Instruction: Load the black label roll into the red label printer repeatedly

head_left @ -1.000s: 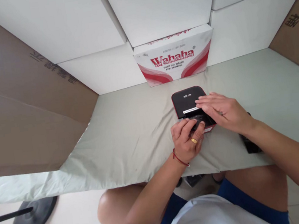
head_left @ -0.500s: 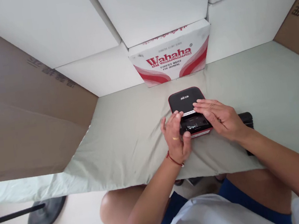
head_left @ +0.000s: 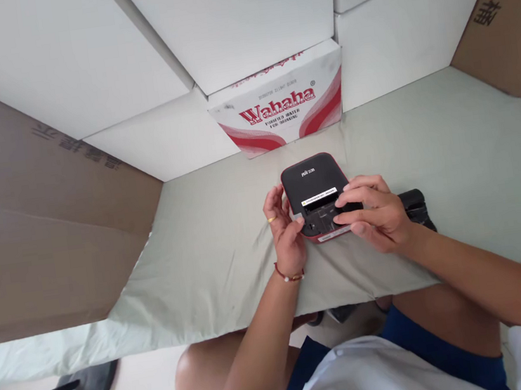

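Head view — a black, red-edged, white-labelled device (head_left: 308, 183); left hand (head_left: 287, 233) holding its side — right hand (head_left: 378, 213) loosely spread atop.

The white cardboard carton with red swooshes (head_left: 277, 104) reads "Wahaha" in red, followed by ®, with "PURIFIED WATER FOR DRINKING" beneath; the digits above are unclear. In front of the carton, the black rounded-square plastic device with a red edge (head_left: 310, 185) bears a small white logo, a white strip label with a yellow sign (head_left: 319, 197) and a white front label (head_left: 335, 234), all illegible. Left of the carton, the large brown cardboard panel (head_left: 50, 203) carries black Chinese characters, 温馨提示. Right of the carton, the brown cardboard sheet (head_left: 504, 41) shows one large black Chinese character, not surely readable.
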`<state>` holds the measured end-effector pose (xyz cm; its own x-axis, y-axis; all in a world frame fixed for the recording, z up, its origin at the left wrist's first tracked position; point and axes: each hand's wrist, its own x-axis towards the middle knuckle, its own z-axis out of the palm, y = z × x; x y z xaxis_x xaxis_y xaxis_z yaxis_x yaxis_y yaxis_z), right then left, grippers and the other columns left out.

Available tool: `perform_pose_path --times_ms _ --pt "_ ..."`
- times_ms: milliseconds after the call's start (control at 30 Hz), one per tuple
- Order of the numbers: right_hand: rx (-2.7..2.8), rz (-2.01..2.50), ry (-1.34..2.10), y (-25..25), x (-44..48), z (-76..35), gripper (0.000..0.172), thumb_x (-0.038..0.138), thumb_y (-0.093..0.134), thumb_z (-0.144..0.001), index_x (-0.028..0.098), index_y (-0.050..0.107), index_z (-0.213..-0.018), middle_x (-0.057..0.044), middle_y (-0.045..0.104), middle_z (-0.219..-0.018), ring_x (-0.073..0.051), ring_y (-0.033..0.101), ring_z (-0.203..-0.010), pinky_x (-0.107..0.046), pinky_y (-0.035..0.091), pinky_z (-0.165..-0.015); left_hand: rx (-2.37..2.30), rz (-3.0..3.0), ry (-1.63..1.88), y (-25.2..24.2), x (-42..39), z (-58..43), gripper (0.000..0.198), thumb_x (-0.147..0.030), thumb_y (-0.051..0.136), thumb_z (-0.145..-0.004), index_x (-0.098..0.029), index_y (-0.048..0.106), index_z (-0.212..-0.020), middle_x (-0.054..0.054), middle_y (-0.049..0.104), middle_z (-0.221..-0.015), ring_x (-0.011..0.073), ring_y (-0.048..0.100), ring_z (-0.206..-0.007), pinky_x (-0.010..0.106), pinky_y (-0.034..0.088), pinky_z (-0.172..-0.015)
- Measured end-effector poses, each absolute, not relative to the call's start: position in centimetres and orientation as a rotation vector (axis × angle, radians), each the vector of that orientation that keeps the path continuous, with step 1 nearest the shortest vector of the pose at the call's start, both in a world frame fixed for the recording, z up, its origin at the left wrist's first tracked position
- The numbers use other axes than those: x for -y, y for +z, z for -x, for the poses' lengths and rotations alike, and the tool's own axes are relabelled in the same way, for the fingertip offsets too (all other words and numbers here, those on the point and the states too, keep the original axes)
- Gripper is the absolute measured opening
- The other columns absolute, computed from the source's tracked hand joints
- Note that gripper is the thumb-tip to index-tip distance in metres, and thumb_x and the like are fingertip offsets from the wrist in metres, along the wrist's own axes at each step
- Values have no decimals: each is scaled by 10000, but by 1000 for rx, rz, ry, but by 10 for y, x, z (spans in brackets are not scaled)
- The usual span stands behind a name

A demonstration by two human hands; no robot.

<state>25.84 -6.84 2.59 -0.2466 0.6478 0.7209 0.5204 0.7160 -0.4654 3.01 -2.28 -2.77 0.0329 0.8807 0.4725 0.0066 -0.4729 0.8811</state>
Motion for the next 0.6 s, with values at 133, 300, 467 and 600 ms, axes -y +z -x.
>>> perform_pose_path --times_ms 133,300,467,600 --pt "1876 921 91 26 70 -258 369 394 510 -1057 362 870 -983 -66 742 -928 -285 642 -1019 -507 537 -942 -885 -1430 1417 -28 14 -28 724 -544 618 -985 -429 347 -1646 48 447 -1745 270 447 -1636 483 442 -1323" --pt "1886 962 89 24 70 -259 389 411 503 -1057 350 876 -966 -67 742 -901 -275 641 -967 -498 524 -917 -827 -1314 1365 -27 14 -26 830 -444 707 -950 -485 283 -1662 29 363 -1799 244 392 -1670 457 463 -1311" --pt "1895 982 98 22 69 -258 416 455 479 -1060 353 861 -929 -65 782 -939 -284 669 -976 -519 538 -922 -862 -1345 1313 -30 15 -26 876 -506 680 -989 -528 166 -1698 23 283 -1837 233 411 -1658 421 530 -1236" --pt "1974 888 330 46 61 -260 435 470 478 -1065 321 803 -816 -60 804 -911 -273 695 -906 -499 585 -870 -852 -1369 1305 -38 14 -27 858 -623 675 -980 -484 217 -1692 48 310 -1824 246 413 -1654 438 499 -1264"
